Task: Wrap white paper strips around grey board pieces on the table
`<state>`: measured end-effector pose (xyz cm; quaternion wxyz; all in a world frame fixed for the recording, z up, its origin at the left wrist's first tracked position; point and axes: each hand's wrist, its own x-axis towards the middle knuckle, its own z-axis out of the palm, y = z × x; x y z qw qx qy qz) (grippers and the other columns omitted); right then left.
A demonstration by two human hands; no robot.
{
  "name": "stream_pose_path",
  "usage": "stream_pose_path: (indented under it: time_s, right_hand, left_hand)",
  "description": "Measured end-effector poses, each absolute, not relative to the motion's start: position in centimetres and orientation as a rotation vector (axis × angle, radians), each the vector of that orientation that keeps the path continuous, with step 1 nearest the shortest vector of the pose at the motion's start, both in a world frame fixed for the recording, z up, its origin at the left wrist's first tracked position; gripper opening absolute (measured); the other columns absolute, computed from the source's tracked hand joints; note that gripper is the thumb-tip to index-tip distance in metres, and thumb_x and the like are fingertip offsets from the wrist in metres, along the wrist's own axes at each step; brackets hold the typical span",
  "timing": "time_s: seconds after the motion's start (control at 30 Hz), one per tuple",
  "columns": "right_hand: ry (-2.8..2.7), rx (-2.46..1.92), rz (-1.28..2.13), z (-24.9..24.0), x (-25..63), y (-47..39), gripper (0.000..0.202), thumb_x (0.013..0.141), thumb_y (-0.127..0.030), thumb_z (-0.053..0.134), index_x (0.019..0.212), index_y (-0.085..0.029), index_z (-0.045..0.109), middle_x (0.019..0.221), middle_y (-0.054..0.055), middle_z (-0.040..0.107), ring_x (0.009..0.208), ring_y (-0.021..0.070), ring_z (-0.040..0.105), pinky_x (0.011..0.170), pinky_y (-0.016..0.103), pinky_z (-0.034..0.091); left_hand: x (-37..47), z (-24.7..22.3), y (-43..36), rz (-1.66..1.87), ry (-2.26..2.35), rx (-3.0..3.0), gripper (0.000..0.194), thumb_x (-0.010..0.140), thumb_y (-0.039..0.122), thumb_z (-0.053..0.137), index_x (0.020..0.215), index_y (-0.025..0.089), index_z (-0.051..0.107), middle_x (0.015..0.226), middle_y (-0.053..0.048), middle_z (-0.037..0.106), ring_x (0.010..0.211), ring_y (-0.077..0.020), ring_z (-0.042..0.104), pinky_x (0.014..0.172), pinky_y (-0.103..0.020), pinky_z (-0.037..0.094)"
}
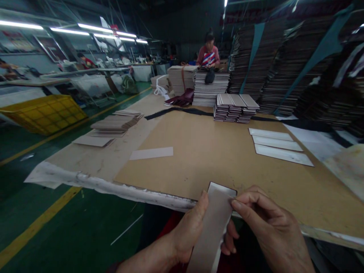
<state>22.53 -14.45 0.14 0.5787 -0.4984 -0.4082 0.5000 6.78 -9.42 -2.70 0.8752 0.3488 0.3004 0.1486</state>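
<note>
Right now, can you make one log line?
left grip: holding grey strip | right grip: touching its top right corner | table, left: loose strip | table, right: three white strips

Between the fingers [202, 203], a grey-beige strip [213, 224] is bordered in white at its far end, with a dark edge. Beyond them, a tan board [182, 170] is crossed by a black band [199, 111]. To their right, white panels [277, 143] are dark-edged. To their left, green floor [110, 216] is marked with yellow lines [40, 224].
</note>
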Motion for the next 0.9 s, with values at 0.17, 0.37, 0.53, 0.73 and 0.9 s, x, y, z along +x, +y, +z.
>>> stream_pose_path:
  time_s: [0.17,0.37,0.53,0.73,0.9]
  right_hand:
    - [-1.208,-1.26,0.897,0.1,23.5,-14.2,0.028,0.09,-0.043,0.065,0.07,-0.024,0.064,0.073,0.001,0.054,0.062,0.0161,0.06,0.051,0.027,0.053]
    - [-1.296,-1.377,0.73,-0.5,24.2,-13.7,0.026,0.09,-0.044,0.064,0.073,-0.024,0.066,0.074,-0.001,0.057,0.07,0.0155,0.058,0.063,0.028,0.045]
    - [-1.274,-1.389,0.78,-0.5,24.1,-13.6,0.029,0.091,-0.045,0.062,0.071,-0.024,0.065,0.071,-0.001,0.056,0.067,0.0152,0.057,0.062,0.028,0.044]
    - [-1.294,-1.423,0.722,0.1,24.0,-13.4,0.026,0.089,-0.041,0.062,0.071,-0.023,0.066,0.069,-0.001,0.058,0.065,0.0148,0.056,0.06,0.027,0.043]
    - [-1.306,-1.463,0.691,0.4,23.5,-13.3,0.027,0.089,-0.041,0.06,0.07,-0.023,0.065,0.069,-0.002,0.056,0.066,0.0138,0.056,0.061,0.025,0.043]
  left_hand:
    - [6.9,-2.8,-9.2,0.209,0.628,0.67,0.108,0.079,0.085,-0.008,0.079,0.007,0.066,0.066,-0.012,0.059,0.057,-0.0142,0.059,0.059,-0.022,0.046]
    - [6.8,-2.9,-9.3,0.156,0.568,0.714,0.112,0.074,0.088,-0.011,0.082,0.007,0.066,0.069,-0.014,0.06,0.06,-0.0163,0.059,0.062,-0.025,0.047]
    - [6.5,-3.1,-9.5,0.179,0.562,0.728,0.111,0.075,0.088,-0.008,0.085,0.006,0.066,0.071,-0.014,0.061,0.061,-0.0163,0.06,0.062,-0.024,0.047]
    - [6.3,-3.4,-9.8,0.232,0.55,0.771,0.108,0.074,0.093,0.002,0.09,0.006,0.066,0.074,-0.014,0.062,0.062,-0.0162,0.061,0.062,-0.024,0.048]
    - [6.5,-2.9,-9.7,0.25,0.546,0.795,0.101,0.068,0.098,0.03,0.087,0.005,0.066,0.071,-0.014,0.063,0.057,-0.015,0.059,0.061,-0.024,0.049]
